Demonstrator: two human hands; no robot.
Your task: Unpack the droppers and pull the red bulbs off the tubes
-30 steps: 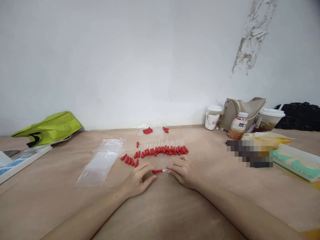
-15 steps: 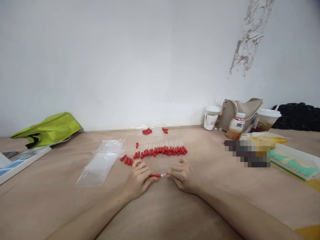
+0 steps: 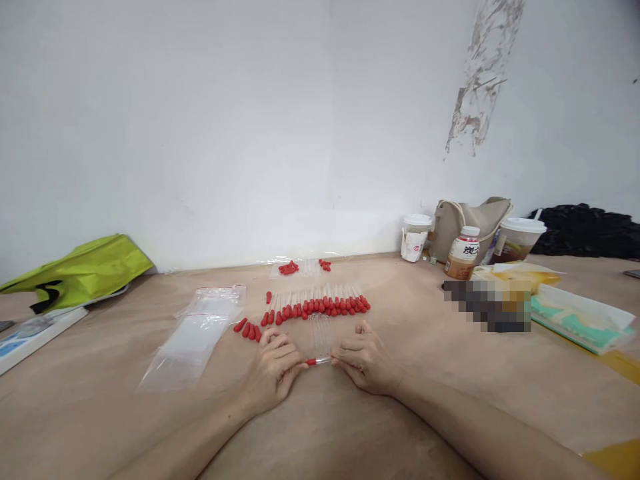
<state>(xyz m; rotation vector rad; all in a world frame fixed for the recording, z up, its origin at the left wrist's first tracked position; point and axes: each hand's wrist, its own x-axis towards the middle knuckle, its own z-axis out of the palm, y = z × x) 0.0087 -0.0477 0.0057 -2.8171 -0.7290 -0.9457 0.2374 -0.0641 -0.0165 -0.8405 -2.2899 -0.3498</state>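
Note:
My left hand [image 3: 277,367] pinches a red rubber bulb [image 3: 311,362], its red end showing past my fingertips. A clear glass dropper tube [image 3: 323,360] meets that bulb, and the fingers of my right hand [image 3: 364,360] are closed on the tube's other end. Tube and bulb lie level, in line, between the hands. How far the tube sits inside the bulb I cannot tell. Just beyond, several bare glass tubes [image 3: 320,333] lie side by side. A row of droppers with red bulbs [image 3: 330,305] stretches behind them. Several loose red bulbs [image 3: 249,329] lie by my left hand.
Clear zip bags [image 3: 193,340] lie to the left, near a yellow-green bag [image 3: 85,270] and a white power strip [image 3: 43,337]. More red bulbs [image 3: 289,268] lie by the wall. At right are a lidded cup [image 3: 416,239], a bottle [image 3: 463,253] and a tissue pack [image 3: 580,320].
The view has shifted slightly. My left fingertips have drawn back along the bulb, and more clear tube shows between my hands. Both hands keep their grip.

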